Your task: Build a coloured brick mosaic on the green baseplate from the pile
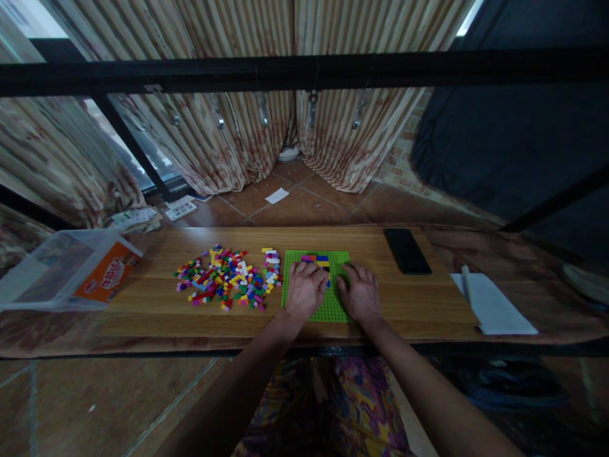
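A green studded baseplate lies on the wooden board in front of me. Several bricks in pink, orange and blue form a row near its far edge, and a few darker ones show just below. My left hand is over the left half of the plate, its fingers curled down together against the bricks; whatever is between the fingertips is hidden. On the plate's right edge rests my right hand, thumb and fingers apart, with no brick visible in it.
Left of the plate spreads a pile of small coloured bricks. A clear plastic box with an orange label stands at the far left. To the right lie a black phone and white paper. A dark bar crosses beyond the board.
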{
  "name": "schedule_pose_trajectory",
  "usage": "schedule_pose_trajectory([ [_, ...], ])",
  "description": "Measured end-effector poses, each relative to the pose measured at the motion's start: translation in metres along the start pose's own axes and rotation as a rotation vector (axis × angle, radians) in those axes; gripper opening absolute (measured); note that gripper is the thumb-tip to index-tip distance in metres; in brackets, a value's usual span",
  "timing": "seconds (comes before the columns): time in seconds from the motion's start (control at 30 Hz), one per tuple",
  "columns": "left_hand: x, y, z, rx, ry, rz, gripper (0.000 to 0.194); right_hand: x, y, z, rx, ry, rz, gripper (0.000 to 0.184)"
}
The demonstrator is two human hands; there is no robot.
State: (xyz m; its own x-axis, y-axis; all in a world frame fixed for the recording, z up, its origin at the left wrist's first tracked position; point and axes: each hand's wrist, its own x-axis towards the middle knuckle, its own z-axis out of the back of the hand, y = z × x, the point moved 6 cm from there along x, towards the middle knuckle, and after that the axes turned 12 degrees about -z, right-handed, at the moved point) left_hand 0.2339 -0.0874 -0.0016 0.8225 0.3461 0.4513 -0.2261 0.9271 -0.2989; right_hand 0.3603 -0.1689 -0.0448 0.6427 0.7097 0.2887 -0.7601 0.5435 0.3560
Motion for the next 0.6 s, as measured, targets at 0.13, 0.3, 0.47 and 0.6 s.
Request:
schedule_pose_trajectory([
  [0.13, 0.002, -0.004, 0.000, 0.058, 0.039, -0.065, 0.021, 0.000, 0.001, 0.001, 0.006, 0.002, 0.006, 0.040],
  [0.3, 0.003, -0.009, 0.000, 0.117, 0.082, -0.119, 0.022, -0.001, 0.002, 0.002, -0.010, 0.006, 0.000, 0.039],
  [0.47, 0.004, -0.011, 0.000, 0.143, 0.103, -0.129, 0.024, -0.001, 0.002, 0.001, -0.010, -0.004, 0.009, 0.038],
  [0.6, 0.004, -0.013, 0.001, 0.150, 0.122, -0.121, 0.024, -0.001, 0.000, 0.000, -0.008, -0.002, 0.017, 0.039],
])
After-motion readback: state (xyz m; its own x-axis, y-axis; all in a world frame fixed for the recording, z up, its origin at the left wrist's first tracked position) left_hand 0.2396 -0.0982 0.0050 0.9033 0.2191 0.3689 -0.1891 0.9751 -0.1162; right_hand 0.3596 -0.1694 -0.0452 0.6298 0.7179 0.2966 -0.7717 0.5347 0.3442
